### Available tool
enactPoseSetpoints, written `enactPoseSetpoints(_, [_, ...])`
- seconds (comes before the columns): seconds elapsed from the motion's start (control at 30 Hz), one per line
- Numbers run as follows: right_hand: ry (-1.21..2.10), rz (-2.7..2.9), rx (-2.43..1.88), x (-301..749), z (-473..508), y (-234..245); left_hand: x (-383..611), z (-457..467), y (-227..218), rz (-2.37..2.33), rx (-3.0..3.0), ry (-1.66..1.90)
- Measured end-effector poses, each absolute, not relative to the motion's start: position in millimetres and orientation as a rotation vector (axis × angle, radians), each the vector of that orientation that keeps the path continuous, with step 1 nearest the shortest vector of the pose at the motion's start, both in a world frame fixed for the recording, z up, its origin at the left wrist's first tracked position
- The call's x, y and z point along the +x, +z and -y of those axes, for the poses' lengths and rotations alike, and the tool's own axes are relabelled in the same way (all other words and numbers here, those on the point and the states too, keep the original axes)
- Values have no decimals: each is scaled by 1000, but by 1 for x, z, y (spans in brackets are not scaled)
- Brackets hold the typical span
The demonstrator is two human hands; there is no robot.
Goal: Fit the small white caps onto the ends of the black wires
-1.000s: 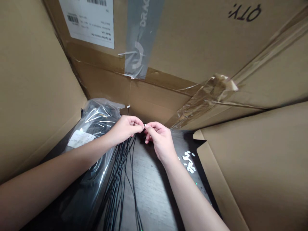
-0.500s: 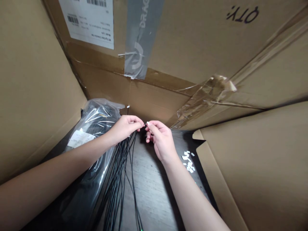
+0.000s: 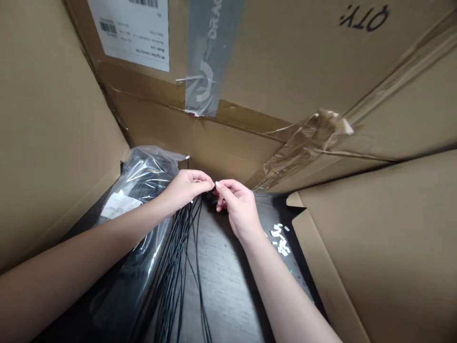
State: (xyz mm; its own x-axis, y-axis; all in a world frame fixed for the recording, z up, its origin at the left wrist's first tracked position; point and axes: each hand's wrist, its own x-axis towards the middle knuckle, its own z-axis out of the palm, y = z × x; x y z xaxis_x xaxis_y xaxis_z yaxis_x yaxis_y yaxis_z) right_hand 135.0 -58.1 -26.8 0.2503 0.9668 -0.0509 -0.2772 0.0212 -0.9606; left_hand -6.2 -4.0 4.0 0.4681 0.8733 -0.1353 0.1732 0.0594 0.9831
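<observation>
My left hand (image 3: pixel 188 189) is closed, thumb and forefinger pinching the end of a thin black cable; most of that cable is hidden by the fingers. Facing it, my right hand (image 3: pixel 238 206) pinches a tiny white piece (image 3: pixel 216 183), possibly a connector housing, right at the cable's end. The fingertips of both hands nearly touch, so whether the piece sits on the cable I cannot tell. Beneath my left hand a bundle of black cables (image 3: pixel 174 267) runs down toward me. One cable end with a white tip (image 3: pixel 187 157) sticks up behind that hand.
A clear plastic bag (image 3: pixel 137 177) with dark contents and a white label lies left of the bundle. Several small white pieces (image 3: pixel 280 239) are scattered on the dark table (image 3: pixel 228 286), right of my forearm. Cardboard boxes (image 3: pixel 285 62) wall in the back and both sides.
My hands have come slightly closer together, bringing the white piece nearer to the left fingertips. The upright white-tipped cable end has shifted slightly left.
</observation>
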Motion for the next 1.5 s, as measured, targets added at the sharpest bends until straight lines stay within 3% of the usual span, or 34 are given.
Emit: enactPoseSetpoints(1.5, [1128, 779, -1103, 135, 59, -27, -8, 0, -8, -932, 1622, 711])
